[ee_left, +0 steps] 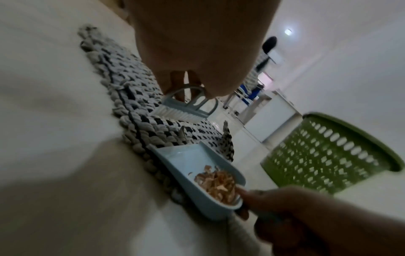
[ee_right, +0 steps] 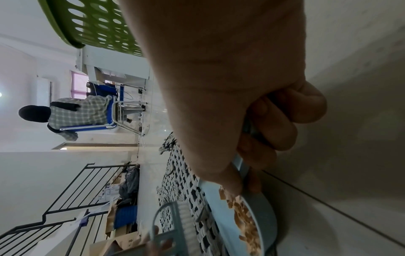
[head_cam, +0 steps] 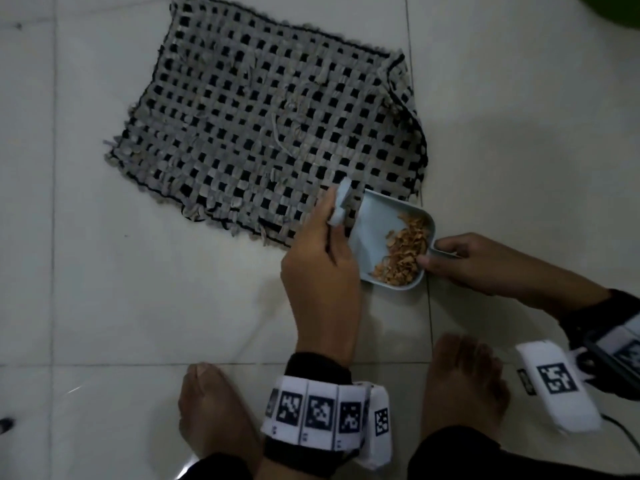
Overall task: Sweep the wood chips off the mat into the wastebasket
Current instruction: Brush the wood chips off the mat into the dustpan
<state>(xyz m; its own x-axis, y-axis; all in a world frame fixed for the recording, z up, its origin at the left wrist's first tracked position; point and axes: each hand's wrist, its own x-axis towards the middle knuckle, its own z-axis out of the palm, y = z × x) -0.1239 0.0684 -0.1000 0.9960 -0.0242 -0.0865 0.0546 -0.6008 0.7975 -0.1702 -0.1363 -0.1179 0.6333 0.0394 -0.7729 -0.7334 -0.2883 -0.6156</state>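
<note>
A grey-and-black woven mat (head_cam: 263, 126) lies on the tiled floor. At its near right corner sits a pale blue dustpan (head_cam: 377, 223), its mouth against the mat edge, with a heap of tan wood chips (head_cam: 403, 252) at its back. My right hand (head_cam: 485, 261) grips the dustpan's short handle. My left hand (head_cam: 320, 258) holds a small pale blue brush (head_cam: 341, 202) over the mat edge beside the pan's mouth. The brush (ee_left: 188, 105) shows white bristles on the mat (ee_left: 136, 97). The green perforated wastebasket (ee_left: 328, 157) stands to the right of the mat.
My two bare feet (head_cam: 218, 417) stand on the tiles close behind the hands. Only the wastebasket rim (head_cam: 613, 8) peeks in at the head view's top right corner. In the background a person (ee_right: 72, 114) sits on a blue chair, beside a black railing (ee_right: 72, 204).
</note>
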